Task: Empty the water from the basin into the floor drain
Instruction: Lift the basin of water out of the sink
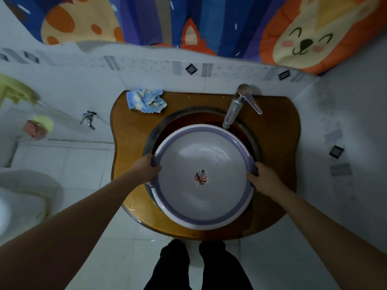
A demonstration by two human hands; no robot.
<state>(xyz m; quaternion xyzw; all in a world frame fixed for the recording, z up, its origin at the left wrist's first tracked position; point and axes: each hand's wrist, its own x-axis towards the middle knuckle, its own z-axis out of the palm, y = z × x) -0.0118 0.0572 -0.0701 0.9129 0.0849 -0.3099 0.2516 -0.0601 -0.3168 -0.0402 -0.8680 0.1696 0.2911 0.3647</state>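
From the head view we look straight down on the basin, a round white one with a purple rim. It sits in the dark bowl of the sink, overhanging the sink's six o'clock edge. Water fills it and shines, with a small striped mark showing at the bottom.

Our left hand grips the rim at nine o'clock, arm stretched out from the lower left corner. The thumb lies over the purple edge and the fingers curl under it, mostly hidden. Our right hand grips the rim at three o'clock in the same way, arm reaching in from the lower right.

The sink is set in an amber counter. A chrome tap stands at one o'clock, its spout over the basin's far edge. A crumpled blue cloth lies at eleven o'clock. A bright cartoon curtain hangs at twelve. Pale floor tiles spread at nine, and dark trouser legs stand at six.
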